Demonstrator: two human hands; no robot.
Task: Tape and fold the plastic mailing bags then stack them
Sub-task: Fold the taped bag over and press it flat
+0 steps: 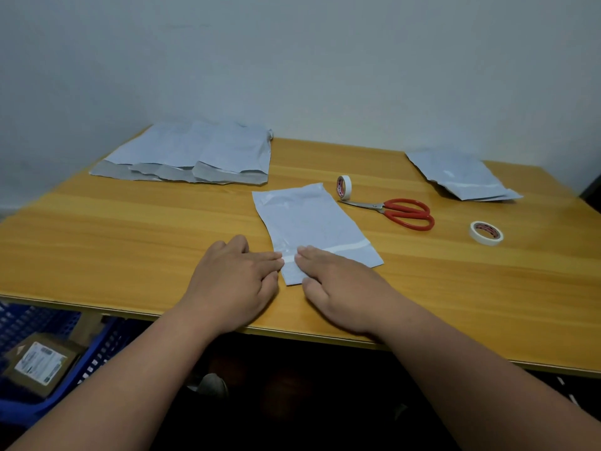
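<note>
**Operator:** Head view, largest first: table (130, 242) fills mid-frame. Untaped bags (195, 154) sit upper left, finished stack (461, 177) upper right. Work bag (312, 222) lies at centre, tape strip (348, 247) across its near end.

**Checker:** Hand status?

**Operator:** Left hand (234, 278) and right hand (338, 288) lie flat, fingers extended, pressing the strip's left end. Neither grasps anything.

**Checker:** Failure modes?

**Operator:** Uneven pressure probably traps a wrinkle or leaves an edge lifted, so the fold springs open. Sideways push could skew the bag.

**Checker:** Smaller items?

**Operator:** Scissors (403, 211) right of centre; tape roll (344, 185) upright beside the blades; second roll (486, 232) lies flat farther right.

**Checker:** Obscured?

**Operator:** Strip's left end is under the fingers. Crate (48, 320) at lower left is cut off; its box label is unreadable.
</note>
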